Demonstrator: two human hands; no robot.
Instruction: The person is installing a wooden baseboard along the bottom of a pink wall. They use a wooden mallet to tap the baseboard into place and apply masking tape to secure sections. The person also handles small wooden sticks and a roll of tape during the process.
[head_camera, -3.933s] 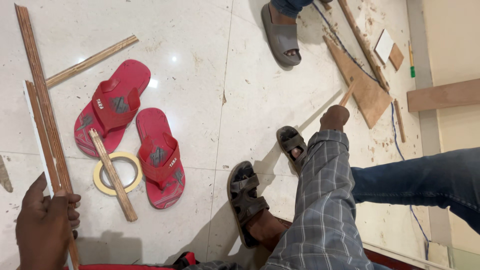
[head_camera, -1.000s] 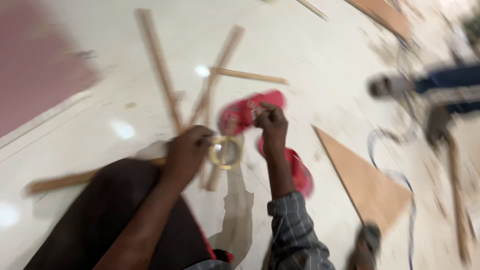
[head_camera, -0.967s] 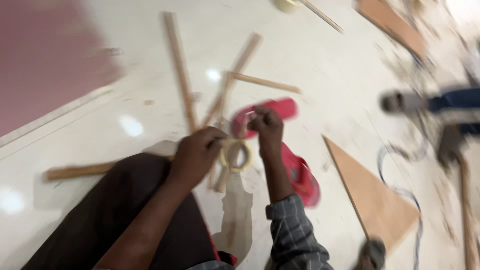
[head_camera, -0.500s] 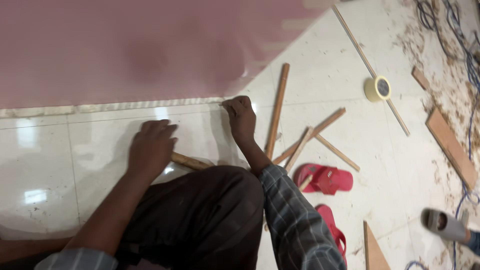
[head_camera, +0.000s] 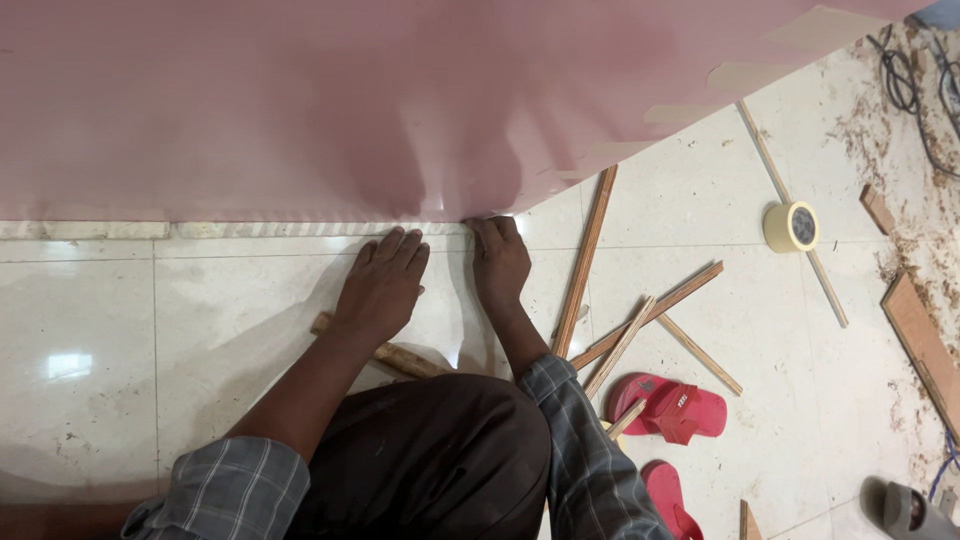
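Left hand (head_camera: 380, 285) flat, fingers spread, palm down on floor (head_camera: 200, 330), fingertips at lower edge of pink sheet (head_camera: 400, 100); gripping nothing. Wood stick (head_camera: 400, 357) under left wrist. Right hand (head_camera: 500, 262) palm down, fingers together, tips touching sheet edge; hold on it cannot be told. Sheet against floor along tile line. Wood strips (head_camera: 585, 262) just right of right hand. Tape roll (head_camera: 791, 227) well apart, right. Red sandals (head_camera: 670, 410) by right sleeve.

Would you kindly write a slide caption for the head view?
Both hands, left hand and right hand, press along the pink sheet's bottom edge on the tiled floor.
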